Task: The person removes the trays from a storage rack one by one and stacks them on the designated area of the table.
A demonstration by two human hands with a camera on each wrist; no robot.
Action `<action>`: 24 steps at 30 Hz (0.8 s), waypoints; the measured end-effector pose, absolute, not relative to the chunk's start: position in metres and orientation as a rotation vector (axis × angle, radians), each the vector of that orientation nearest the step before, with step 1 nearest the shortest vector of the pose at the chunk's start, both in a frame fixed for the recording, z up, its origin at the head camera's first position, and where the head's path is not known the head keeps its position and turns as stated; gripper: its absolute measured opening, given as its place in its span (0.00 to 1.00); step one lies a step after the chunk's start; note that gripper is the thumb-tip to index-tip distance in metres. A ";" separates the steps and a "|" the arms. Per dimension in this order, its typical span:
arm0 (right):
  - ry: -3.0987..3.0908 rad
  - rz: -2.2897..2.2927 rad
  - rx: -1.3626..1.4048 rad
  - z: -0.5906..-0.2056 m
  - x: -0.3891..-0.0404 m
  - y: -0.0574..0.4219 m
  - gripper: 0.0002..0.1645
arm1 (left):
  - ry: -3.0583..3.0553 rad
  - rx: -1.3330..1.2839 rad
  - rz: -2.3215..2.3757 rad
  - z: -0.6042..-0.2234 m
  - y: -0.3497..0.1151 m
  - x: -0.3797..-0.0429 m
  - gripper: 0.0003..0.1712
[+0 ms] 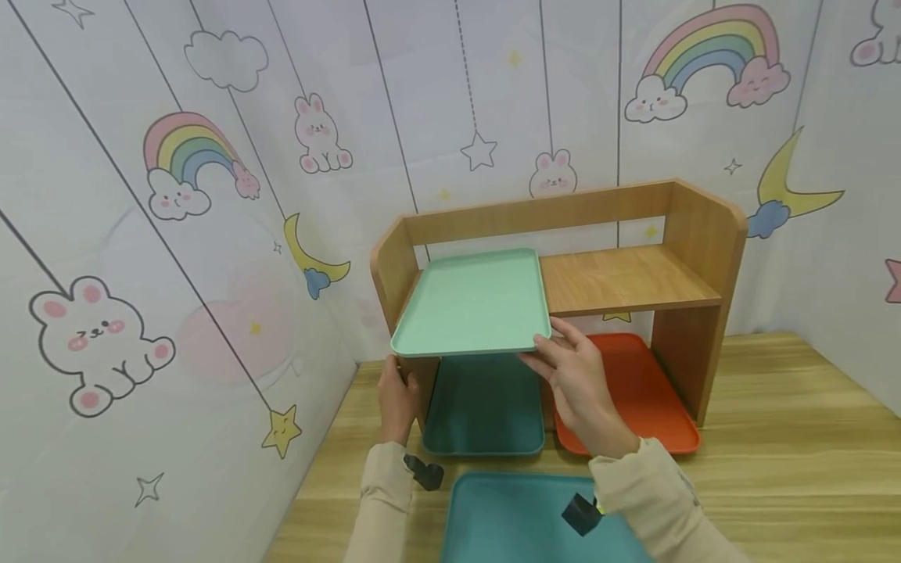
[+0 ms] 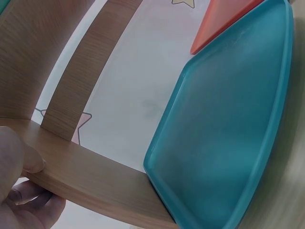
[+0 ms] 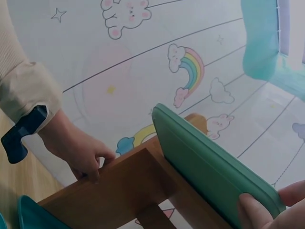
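Observation:
A mint-green tray (image 1: 479, 305) lies on the left part of the wooden shelf's (image 1: 626, 277) upper board, its near edge jutting out over the front. My right hand (image 1: 573, 379) pinches the tray's near right corner; in the right wrist view, the thumb is on its underside. My left hand (image 1: 399, 399) grips the front edge of the shelf's left side panel (image 2: 95, 176), thumb on the inner face and fingers on the outer one. Below the upper board sit a dark teal tray (image 1: 486, 407) on the left and a red tray (image 1: 626, 383) on the right.
Another teal tray (image 1: 521, 508) lies on the wood-grain table (image 1: 788, 438) in front of the shelf, partly under my right forearm. A patterned cloth wall (image 1: 211, 313) stands close on the left and behind the shelf.

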State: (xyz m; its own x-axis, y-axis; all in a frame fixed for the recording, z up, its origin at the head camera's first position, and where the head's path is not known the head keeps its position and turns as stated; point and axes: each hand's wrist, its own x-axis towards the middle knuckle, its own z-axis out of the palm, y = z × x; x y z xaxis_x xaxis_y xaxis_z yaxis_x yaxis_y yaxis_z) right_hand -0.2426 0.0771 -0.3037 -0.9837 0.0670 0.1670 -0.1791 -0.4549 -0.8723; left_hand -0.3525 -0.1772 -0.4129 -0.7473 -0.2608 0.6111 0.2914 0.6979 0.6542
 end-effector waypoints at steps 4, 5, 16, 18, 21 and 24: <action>-1.517 2.586 0.159 -0.305 -0.239 0.081 0.32 | -2.190 -0.027 -1.011 -0.414 -0.177 -0.352 0.10; -1.512 2.592 0.159 -0.306 -0.238 0.082 0.33 | -2.186 -0.032 -1.010 -0.414 -0.177 -0.352 0.09; -1.517 2.602 0.148 -0.310 -0.223 0.092 0.34 | -2.160 -0.084 -0.958 -0.417 -0.178 -0.355 0.05; -1.516 2.600 0.148 -0.309 -0.220 0.094 0.34 | -2.158 -0.085 -0.958 -0.417 -0.178 -0.355 0.05; -1.505 2.605 0.156 -0.307 -0.216 0.096 0.34 | -2.160 -0.086 -0.960 -0.417 -0.179 -0.356 0.04; -1.483 2.619 0.163 -0.305 -0.214 0.099 0.34 | -2.169 -0.085 -0.968 -0.417 -0.180 -0.356 0.03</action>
State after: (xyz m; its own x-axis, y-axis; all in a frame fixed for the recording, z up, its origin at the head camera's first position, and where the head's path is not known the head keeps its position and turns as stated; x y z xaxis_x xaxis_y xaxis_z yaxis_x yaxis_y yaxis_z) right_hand -0.2140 0.0987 -0.3053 -0.9860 0.0577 0.1562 -0.1636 -0.5097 -0.8446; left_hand -0.3556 -0.1796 -0.4171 -0.7193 -0.2255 0.6571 0.3382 0.7125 0.6148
